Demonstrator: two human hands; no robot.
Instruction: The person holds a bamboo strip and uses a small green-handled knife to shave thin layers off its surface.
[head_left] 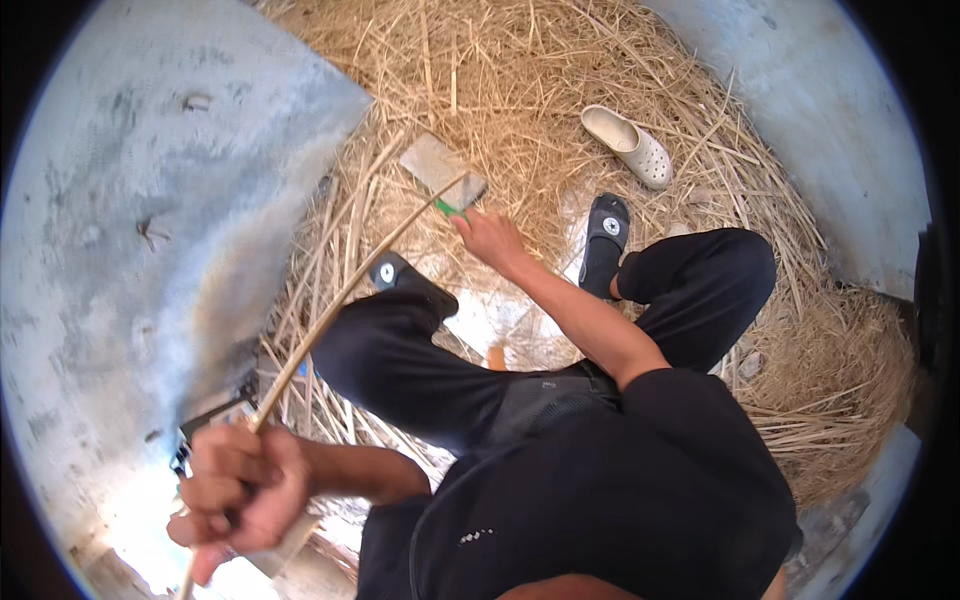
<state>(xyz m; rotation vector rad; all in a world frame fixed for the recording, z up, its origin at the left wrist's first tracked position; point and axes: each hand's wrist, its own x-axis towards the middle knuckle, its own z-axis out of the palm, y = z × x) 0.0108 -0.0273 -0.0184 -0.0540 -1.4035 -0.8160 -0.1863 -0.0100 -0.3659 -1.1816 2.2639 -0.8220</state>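
Observation:
My left hand [240, 490], at the lower left, is closed around a long thin cane stick [330, 315]. The stick slants up and away to the right, its far tip just above my right hand. Farther forward, my right hand [490, 240] grips a small green-handled tool [447, 208]; I cannot make out its working end. Beneath the stick's far end lies a flat grey slab [425, 160] on the straw. The green tool is at the slab's near edge, close to the stick; whether they touch I cannot tell.
Loose straw-coloured shavings [520, 60] and strips cover the floor. A pale clog [630, 147] lies beyond my right foot in its dark slide sandal [608, 215]. A blue-grey wall [150, 130] stands on the left, another [800, 90] on the right. More shavings [830, 370] pile at right.

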